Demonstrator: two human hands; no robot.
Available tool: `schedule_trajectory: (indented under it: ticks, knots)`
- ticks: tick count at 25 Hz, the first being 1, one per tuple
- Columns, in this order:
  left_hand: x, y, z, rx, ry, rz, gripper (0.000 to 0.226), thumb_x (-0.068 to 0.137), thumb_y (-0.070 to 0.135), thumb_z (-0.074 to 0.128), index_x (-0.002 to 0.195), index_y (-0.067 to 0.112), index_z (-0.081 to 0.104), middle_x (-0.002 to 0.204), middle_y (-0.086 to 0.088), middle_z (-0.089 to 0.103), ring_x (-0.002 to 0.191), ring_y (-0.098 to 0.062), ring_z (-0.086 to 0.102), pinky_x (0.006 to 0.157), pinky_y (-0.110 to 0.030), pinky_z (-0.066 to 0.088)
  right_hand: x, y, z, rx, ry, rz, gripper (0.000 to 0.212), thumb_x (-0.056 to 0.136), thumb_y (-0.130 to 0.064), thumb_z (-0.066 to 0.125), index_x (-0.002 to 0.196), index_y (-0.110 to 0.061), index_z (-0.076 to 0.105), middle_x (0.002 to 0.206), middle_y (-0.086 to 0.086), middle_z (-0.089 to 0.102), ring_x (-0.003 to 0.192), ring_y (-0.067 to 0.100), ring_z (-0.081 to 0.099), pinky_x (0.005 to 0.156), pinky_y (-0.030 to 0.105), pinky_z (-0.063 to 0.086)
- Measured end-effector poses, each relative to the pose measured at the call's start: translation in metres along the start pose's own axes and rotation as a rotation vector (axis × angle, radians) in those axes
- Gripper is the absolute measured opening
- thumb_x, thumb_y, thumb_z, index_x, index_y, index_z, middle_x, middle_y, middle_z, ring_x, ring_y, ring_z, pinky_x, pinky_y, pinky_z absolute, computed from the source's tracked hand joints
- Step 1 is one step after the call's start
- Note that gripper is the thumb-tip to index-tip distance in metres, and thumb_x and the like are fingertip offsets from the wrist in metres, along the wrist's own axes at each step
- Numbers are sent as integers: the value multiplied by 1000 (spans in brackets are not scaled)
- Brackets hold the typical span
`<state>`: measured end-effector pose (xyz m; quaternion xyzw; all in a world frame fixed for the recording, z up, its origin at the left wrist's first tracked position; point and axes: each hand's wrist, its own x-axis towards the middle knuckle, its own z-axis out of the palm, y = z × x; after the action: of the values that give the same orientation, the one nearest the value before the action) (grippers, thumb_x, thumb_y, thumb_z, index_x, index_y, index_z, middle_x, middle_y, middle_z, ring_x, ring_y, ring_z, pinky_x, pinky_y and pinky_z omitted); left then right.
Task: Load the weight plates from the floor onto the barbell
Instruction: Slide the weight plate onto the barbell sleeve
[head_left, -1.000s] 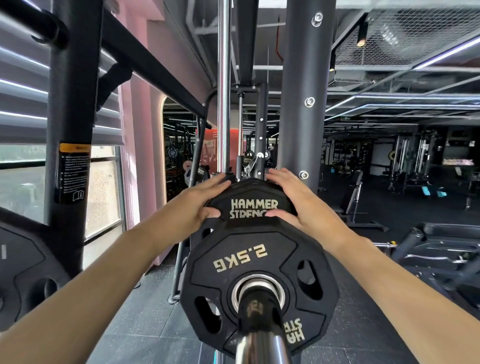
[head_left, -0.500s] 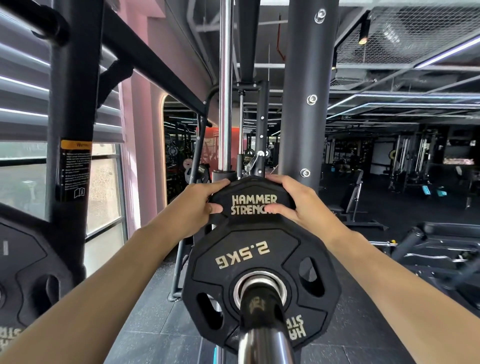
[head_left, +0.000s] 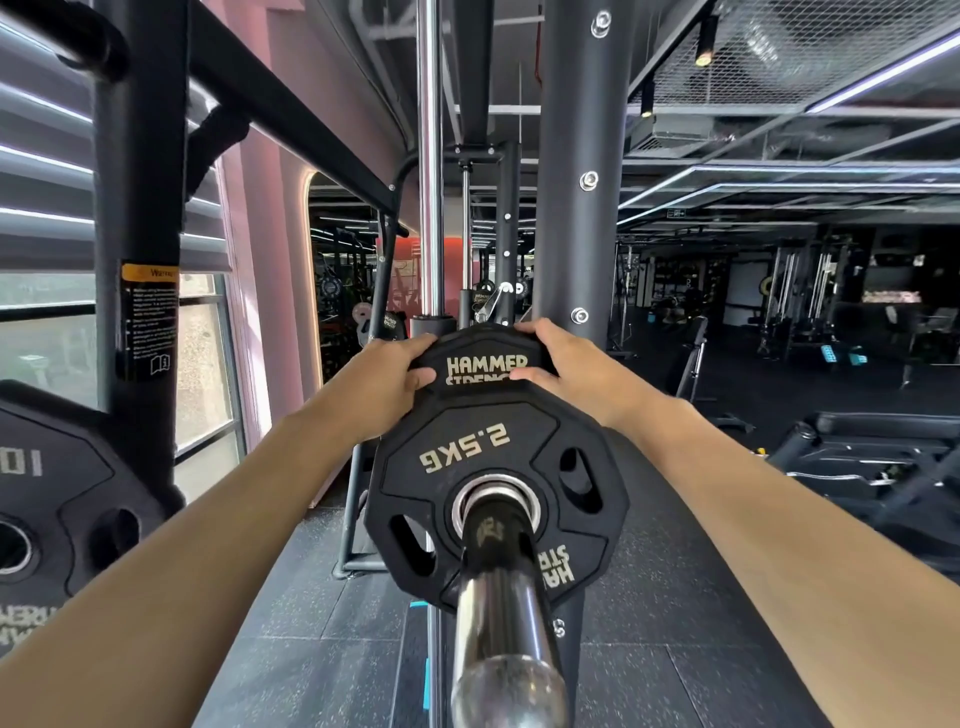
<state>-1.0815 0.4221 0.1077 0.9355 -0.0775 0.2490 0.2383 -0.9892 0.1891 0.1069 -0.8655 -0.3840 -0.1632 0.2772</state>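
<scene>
Since a moment ago my arms have pushed a little further out, and the larger plate (head_left: 483, 358) I'm gripping sits higher and deeper behind the small one; only its top edge shows, with "HAMMER" in pale raised letters and the line beneath half covered. My left hand (head_left: 387, 376) is clamped on its upper left edge, thumb pressed on the front face and fingers curled behind. My right hand (head_left: 563, 366) is clamped on the upper right edge the same way.

In front of it the 2.5KG plate (head_left: 496, 501) is already threaded on the barbell sleeve (head_left: 498, 597). It is matte black rubber, many-sided rather than round, with oval grip slots and a bright steel ring at its hub. The sleeve is smooth polished chrome, running towards me and ending in a rounded cap.

At far left another black plate (head_left: 57, 499) hangs on the dark rack upright (head_left: 140, 208), which carries a yellow-headed warning label. The floor (head_left: 322, 649) is speckled dark rubber tile.
</scene>
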Motion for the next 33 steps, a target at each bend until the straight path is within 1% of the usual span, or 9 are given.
schedule_trajectory:
  ticks: [5,8,12,15,18,22,24,28,33]
  knots:
    - [-43,35,-20,-10,55,120,48,103,39,43,147,21,50,138,-2,61,119,-15,60,104,-32,46,-37,-45,-16,53,166,-75,39,107,-36,40,133,-15,59,125,2,67,116,16,60,99,26,43]
    - [-82,48,-23,-134,12,193,49,99,32,55,147,31,47,131,9,63,104,1,64,93,-25,54,-82,-68,-19,32,122,-169,44,103,-36,47,147,-29,45,143,-11,54,125,2,51,107,28,42]
    - [-107,34,-8,-21,-190,184,123,74,15,85,155,47,-1,152,27,25,123,7,46,96,-12,46,-116,-80,-8,-246,-80,-163,111,78,-23,78,157,-39,1,160,-21,13,132,-5,29,103,20,37]
    - [-98,21,14,33,-114,179,149,53,28,98,151,45,-14,158,25,7,141,-6,30,117,-33,35,-110,-76,4,-356,7,-200,138,58,-44,93,157,-29,-2,163,-16,3,152,4,-2,123,34,18]
    - [-84,13,26,-43,-10,121,143,51,28,98,154,33,-1,162,12,16,146,-13,29,118,-46,33,-102,-68,18,-353,100,-149,137,50,-45,95,154,-27,9,162,-13,10,154,8,-4,124,47,18]
    - [-69,1,33,-30,68,97,130,59,24,95,158,23,11,165,12,11,148,-10,22,122,-37,25,-88,-50,34,-346,184,-48,130,53,-48,94,152,-20,15,164,-7,10,155,15,-2,124,53,15]
    - [-54,-7,38,-33,77,110,126,65,23,92,159,26,9,165,17,0,151,-7,12,123,-36,23,-77,-41,41,-370,219,2,127,55,-58,89,150,-16,15,166,-2,8,155,20,-1,121,59,18]
    - [-23,-24,52,2,62,112,133,71,20,88,152,49,-14,161,25,-22,154,-14,-10,122,-56,21,-53,-29,51,-377,229,99,135,58,-62,86,157,-13,8,167,-4,-8,155,22,-8,120,61,18]
    - [-20,-33,55,-61,90,150,128,72,16,88,151,55,-5,160,31,-13,153,-13,10,114,-47,41,-49,-19,57,-326,273,77,134,57,-59,88,158,-14,10,167,-5,-3,155,23,0,120,58,22]
